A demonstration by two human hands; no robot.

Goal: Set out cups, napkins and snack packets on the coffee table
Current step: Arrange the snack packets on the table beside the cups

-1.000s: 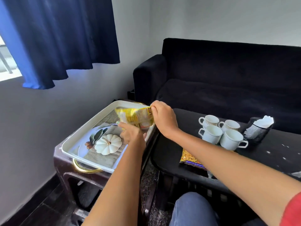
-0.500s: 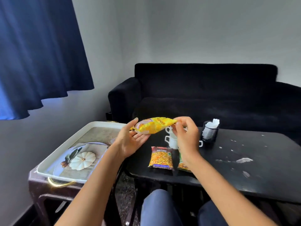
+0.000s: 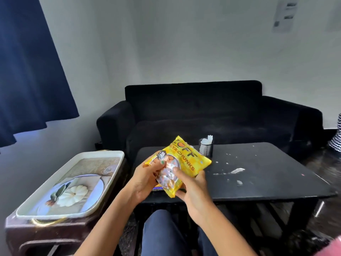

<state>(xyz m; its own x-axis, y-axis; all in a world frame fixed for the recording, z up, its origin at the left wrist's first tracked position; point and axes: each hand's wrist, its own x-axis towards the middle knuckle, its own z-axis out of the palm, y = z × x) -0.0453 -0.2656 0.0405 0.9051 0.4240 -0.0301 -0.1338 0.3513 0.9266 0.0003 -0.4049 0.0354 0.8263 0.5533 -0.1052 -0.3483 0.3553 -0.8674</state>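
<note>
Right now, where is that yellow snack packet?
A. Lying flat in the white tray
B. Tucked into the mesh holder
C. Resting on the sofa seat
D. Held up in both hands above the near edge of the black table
D: the yellow snack packet is gripped by the left hand and the right hand above the coffee table; the white tray holds no packet.

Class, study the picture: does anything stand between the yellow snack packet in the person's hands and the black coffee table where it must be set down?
Nothing visible blocks it. Both the left hand and right hand hold the yellow plastic snack packet above the near edge of the black coffee table. Bare tabletop lies right of it; the black mesh napkin holder stands behind.
</note>
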